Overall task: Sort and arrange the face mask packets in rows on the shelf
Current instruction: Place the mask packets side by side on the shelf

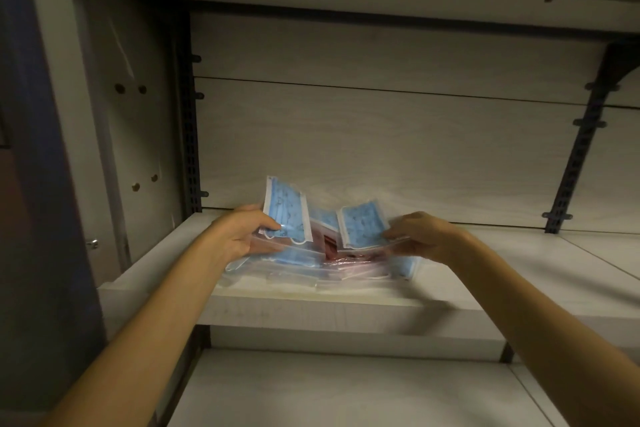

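Gripping a tilted blue mask packet [286, 211] between thumb and curled fingers, the left hand [239, 236] is held over the heap of packets [311, 270] lying near the front edge of the pale shelf [519, 263]. Further right, a second blue packet [362, 224] is pinched by the right hand [420, 236] above the same heap.

Glossy clear plastic packets [311, 253]; matt woodgrain shelf [485, 270].
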`<state>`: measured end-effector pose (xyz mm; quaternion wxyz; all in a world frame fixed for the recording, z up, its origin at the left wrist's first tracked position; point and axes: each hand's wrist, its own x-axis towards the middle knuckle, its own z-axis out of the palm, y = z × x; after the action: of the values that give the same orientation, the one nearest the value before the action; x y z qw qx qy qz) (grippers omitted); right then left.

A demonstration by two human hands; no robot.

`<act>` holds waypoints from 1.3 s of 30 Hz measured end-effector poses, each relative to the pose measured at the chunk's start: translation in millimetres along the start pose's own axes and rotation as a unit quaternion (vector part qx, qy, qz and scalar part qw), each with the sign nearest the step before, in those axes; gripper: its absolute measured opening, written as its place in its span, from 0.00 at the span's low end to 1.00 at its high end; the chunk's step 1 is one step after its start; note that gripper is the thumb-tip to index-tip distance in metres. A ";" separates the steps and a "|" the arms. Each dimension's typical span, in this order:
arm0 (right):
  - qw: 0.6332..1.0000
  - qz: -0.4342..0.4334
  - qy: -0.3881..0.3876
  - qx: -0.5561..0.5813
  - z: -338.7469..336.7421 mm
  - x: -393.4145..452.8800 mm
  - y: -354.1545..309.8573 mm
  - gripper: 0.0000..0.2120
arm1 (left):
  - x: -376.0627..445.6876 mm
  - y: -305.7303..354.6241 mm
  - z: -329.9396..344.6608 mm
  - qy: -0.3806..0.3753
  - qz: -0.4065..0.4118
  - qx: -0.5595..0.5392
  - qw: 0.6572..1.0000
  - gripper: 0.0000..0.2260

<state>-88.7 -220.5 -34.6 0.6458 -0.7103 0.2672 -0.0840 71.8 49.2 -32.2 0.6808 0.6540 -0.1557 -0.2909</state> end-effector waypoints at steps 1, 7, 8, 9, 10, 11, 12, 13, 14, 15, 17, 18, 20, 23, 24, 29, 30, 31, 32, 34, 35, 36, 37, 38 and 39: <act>1.000 -0.026 -0.004 0.013 -1.7 -8.2 2.1 0.11 | -0.7 0.2 1.8 -0.004 0.006 -0.007 1.000 0.14; 0.992 -0.105 0.018 0.073 -18.9 -69.2 22.1 0.12 | -18.8 -7.1 27.4 -0.030 0.029 -0.035 0.998 0.12; 0.990 -0.113 0.025 0.084 -24.3 -78.4 28.3 0.12 | -23.3 -9.4 33.7 -0.035 0.032 -0.037 0.998 0.12; 0.988 -0.117 0.034 0.097 -30.4 -87.8 34.8 0.12 | -27.8 -12.2 40.3 -0.039 0.035 -0.039 0.998 0.12; 0.986 -0.121 0.043 0.109 -37.5 -96.9 42.0 0.12 | -32.0 -15.8 47.4 -0.042 0.040 -0.039 0.998 0.12; 0.984 -0.124 0.049 0.119 -44.9 -106.4 49.2 0.12 | -36.3 -19.7 54.6 -0.046 0.046 -0.036 0.997 0.12; 0.982 -0.128 0.055 0.125 -53.1 -115.1 56.8 0.12 | -40.6 -24.0 62.3 -0.051 0.053 -0.030 0.997 0.12; 0.981 -0.133 0.060 0.130 -62.0 -124.1 64.5 0.12 | -45.7 -28.3 70.7 -0.059 0.060 -0.028 0.996 0.12; 0.979 -0.136 0.069 0.133 -70.9 -132.2 72.5 0.13 | -50.4 -33.1 79.9 -0.068 0.066 -0.029 0.995 0.14; 0.978 -0.138 0.077 0.136 -80.2 -141.3 80.8 0.14 | -55.7 -38.4 90.1 -0.077 0.070 -0.033 0.994 0.15; 0.976 -0.139 0.089 0.139 -100.6 -160.2 98.1 0.15 | -69.4 -50.6 114.3 -0.090 0.075 -0.041 0.992 0.16; 0.976 -0.140 0.090 0.138 -111.3 -170.9 106.4 0.16 | -76.7 -57.5 128.1 -0.094 0.078 -0.043 0.992 0.17; 0.977 -0.145 0.083 0.134 -134.5 -192.6 122.7 0.18 | -91.7 -72.7 156.8 -0.102 0.082 -0.043 0.990 0.18; 0.978 -0.146 0.077 0.126 -171.3 -226.1 146.6 0.22 | -114.5 -96.2 203.2 -0.106 0.084 -0.044 0.990 0.19; 0.978 -0.146 0.079 0.124 -183.7 -236.8 154.7 0.23 | -122.0 -103.7 219.4 -0.105 0.081 -0.045 0.990 0.19; 0.979 -0.156 0.085 0.104 -249.3 -289.2 192.2 0.20 | -159.0 -135.0 307.6 -0.109 0.078 -0.039 0.990 0.18; 0.978 -0.156 0.092 0.103 -263.2 -299.2 199.1 0.20 | -164.8 -140.2 325.0 -0.115 0.079 -0.039 0.989 0.18; 0.977 -0.153 0.103 0.105 -277.2 -309.0 205.6 0.20 | -169.8 -144.8 342.0 -0.124 0.080 -0.040 0.988 0.18; 0.976 -0.149 0.114 0.110 -291.3 -318.8 211.7 0.20 | -174.4 -149.0 358.9 -0.133 0.081 -0.039 0.987 0.18; 0.974 -0.144 0.130 0.117 -319.1 -337.6 221.9 0.23 | -182.9 -155.0 392.7 -0.141 0.088 -0.027 0.986 0.18; 0.974 -0.142 0.137 0.115 -332.6 -346.8 225.9 0.24 | -186.0 -157.3 409.3 -0.141 0.093 -0.018 0.985 0.18; 0.973 -0.141 0.143 0.115 -346.6 -355.3 230.0 0.25 | -188.6 -159.3 426.8 -0.143 0.097 -0.011 0.985 0.17; 0.971 -0.142 0.151 0.118 -360.8 -362.6 234.4 0.26 | -190.9 -160.4 444.5 -0.149 0.101 -0.005 0.984 0.17; 0.969 -0.144 0.162 0.119 -374.7 -369.7 237.9 0.27 | -192.8 -161.1 462.0 -0.157 0.106 0.000 0.982 0.16; 0.967 -0.143 0.175 0.119 -389.0 -375.4 241.5 0.27 | -193.9 -162.2 479.1 -0.167 0.111 0.006 0.980 0.16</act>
<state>-651.3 -382.4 -123.2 0.6503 -0.6329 0.2599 -0.3302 -395.0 -213.7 -112.6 0.6694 0.5791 -0.3404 -0.3173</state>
